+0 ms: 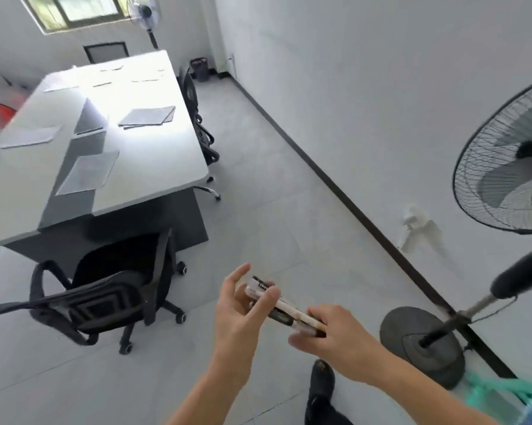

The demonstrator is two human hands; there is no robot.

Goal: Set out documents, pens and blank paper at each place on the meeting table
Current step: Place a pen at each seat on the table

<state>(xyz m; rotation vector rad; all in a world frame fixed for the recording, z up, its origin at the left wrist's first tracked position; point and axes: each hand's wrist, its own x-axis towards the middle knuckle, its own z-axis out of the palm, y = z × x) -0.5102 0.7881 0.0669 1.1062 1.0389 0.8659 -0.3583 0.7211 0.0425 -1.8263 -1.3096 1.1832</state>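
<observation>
- The pens, in a bundle, were low at 6 o'clock over the floor, well apart from the table at 10 o'clock.
- The left hand pinched their far end, thumb curled on top, forefinger raised.
- The right hand gripped the near end, fingers curled round it.
- Papers lay on the table.
- A chair stood at 8 o'clock, a fan at 3.

the surface is white on top with a dark grey base; papers are pale grey; chair black; floor light grey tile; fan black with grey blades.
</observation>
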